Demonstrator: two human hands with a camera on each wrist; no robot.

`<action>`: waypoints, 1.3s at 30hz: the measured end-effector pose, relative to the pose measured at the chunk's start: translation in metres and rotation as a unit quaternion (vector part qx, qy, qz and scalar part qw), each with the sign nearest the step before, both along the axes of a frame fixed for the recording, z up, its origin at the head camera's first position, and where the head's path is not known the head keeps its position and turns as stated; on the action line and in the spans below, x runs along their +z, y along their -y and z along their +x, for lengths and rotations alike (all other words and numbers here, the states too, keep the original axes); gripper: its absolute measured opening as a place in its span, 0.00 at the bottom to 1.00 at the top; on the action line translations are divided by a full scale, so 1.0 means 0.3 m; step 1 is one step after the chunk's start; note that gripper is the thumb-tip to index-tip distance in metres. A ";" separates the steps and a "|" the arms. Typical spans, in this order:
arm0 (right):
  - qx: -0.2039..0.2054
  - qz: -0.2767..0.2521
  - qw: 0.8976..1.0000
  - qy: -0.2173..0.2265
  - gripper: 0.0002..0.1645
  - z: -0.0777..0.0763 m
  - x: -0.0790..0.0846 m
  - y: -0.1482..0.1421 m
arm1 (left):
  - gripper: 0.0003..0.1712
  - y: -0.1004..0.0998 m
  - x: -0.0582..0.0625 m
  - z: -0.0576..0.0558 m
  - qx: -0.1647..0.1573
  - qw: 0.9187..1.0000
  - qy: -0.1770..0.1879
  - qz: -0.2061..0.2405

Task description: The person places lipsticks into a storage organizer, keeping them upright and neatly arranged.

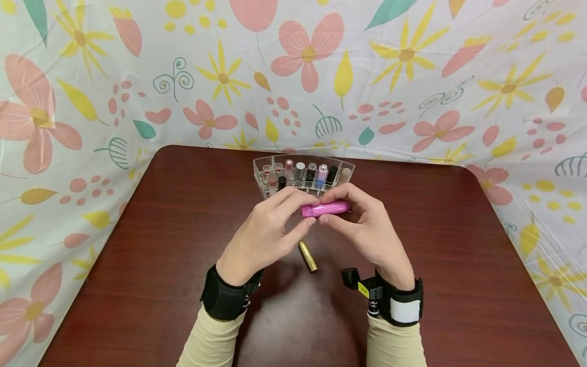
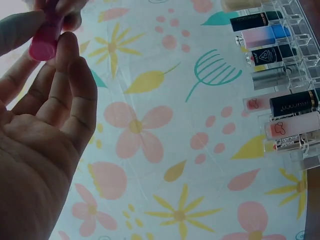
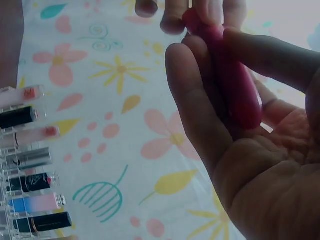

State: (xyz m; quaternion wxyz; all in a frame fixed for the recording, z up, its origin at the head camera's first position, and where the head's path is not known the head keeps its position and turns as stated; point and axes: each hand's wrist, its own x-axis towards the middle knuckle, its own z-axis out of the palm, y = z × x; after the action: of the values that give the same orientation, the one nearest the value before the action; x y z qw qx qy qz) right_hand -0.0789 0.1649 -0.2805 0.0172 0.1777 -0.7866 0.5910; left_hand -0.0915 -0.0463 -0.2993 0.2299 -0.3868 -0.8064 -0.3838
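Both hands meet in front of the clear organizer, holding a pink lipstick tube sideways between them. My left hand pinches its left end between thumb and fingers. Around the longer, rounded right part, my right hand grips with thumb and fingers. In the right wrist view the pink tube lies along the curled fingers, its rounded end toward the palm. The left wrist view shows the flat end of the tube at the fingertips. A gold lipstick tube lies on the table below the hands.
A fan-shaped clear organizer stands at the table's back edge, holding several lipsticks and gloss tubes, among them a pink-and-blue tube. The dark wooden table is bordered by a flowered cloth at the back and sides.
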 end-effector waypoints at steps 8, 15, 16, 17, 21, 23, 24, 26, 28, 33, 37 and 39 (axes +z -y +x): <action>-0.002 -0.013 1.000 -0.004 0.15 -0.003 0.001 -0.013 | 0.10 0.002 -0.003 -0.006 -0.004 1.000 0.003 0.002; -0.006 -0.009 1.000 -0.002 0.14 -0.007 -0.003 -0.015 | 0.10 0.003 -0.007 -0.009 -0.002 1.000 0.007 0.000; -0.007 -0.008 1.000 -0.003 0.14 -0.008 -0.003 -0.015 | 0.10 0.003 -0.007 -0.009 -0.001 1.000 0.007 -0.001; -0.007 -0.007 1.000 -0.003 0.14 -0.009 -0.004 -0.015 | 0.10 0.004 -0.007 -0.009 -0.001 1.000 0.007 -0.001; -0.007 -0.003 1.000 -0.007 0.14 -0.011 -0.007 -0.015 | 0.10 0.004 -0.009 -0.010 0.000 1.000 0.010 -0.003; -0.008 -0.002 1.000 -0.010 0.15 -0.012 -0.008 -0.016 | 0.10 0.004 -0.010 -0.011 0.001 1.000 0.012 -0.006; -0.009 -0.003 1.000 -0.011 0.15 -0.014 -0.009 -0.016 | 0.10 0.004 -0.010 -0.011 0.002 1.000 0.012 -0.008; -0.014 -0.011 1.000 -0.011 0.17 -0.017 -0.012 -0.016 | 0.11 0.003 -0.012 -0.011 0.003 1.000 0.013 -0.012; -0.018 -0.033 0.999 -0.002 0.20 -0.023 -0.017 -0.015 | 0.12 0.002 -0.015 -0.011 0.006 1.000 0.014 -0.014; -0.017 -0.114 0.992 0.050 0.26 -0.045 -0.039 -0.004 | 0.23 -0.008 -0.023 -0.012 0.018 0.999 0.016 -0.023; 0.004 -0.135 0.987 0.086 0.26 -0.069 -0.061 0.006 | 0.40 -0.021 -0.040 -0.021 0.040 0.997 0.030 -0.055; 0.013 -0.118 0.988 0.100 0.26 -0.083 -0.077 0.010 | 0.48 -0.027 -0.056 -0.031 0.052 0.994 0.047 -0.078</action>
State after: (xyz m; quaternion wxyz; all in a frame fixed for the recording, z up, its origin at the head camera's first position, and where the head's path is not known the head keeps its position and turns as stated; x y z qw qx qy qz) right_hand -0.1037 0.1620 -0.3037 -0.0483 0.1244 -0.7067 0.6948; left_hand -0.1009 -0.0382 -0.3162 0.1804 -0.3427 -0.8629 -0.3246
